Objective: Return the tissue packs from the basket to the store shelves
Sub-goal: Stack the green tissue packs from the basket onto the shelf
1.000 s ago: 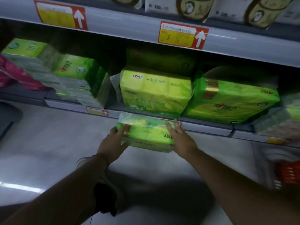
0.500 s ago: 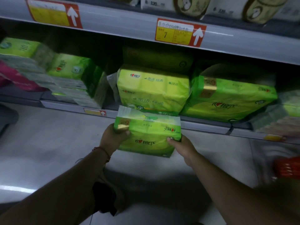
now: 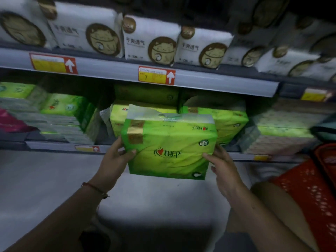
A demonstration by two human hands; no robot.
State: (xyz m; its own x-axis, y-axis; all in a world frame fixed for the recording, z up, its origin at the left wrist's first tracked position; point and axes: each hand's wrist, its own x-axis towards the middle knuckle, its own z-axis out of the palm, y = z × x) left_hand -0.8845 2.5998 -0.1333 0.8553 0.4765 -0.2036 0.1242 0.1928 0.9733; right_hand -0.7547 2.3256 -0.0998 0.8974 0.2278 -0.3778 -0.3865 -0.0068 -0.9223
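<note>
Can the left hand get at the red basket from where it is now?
Probably not directly. The left hand grips the green tissue pack on its left side, while the red basket sits far right, beyond the right hand and its forearm.

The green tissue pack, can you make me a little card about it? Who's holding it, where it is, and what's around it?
thing: green tissue pack
held by: left hand and right hand, one on each side
fingers: curled round the pack's lower edges
place: in the air in front of the lower shelf, not on it yet
behind it: yellow-green packs lying on that shelf
above: white packs with a cat picture
at the right: red basket
</note>
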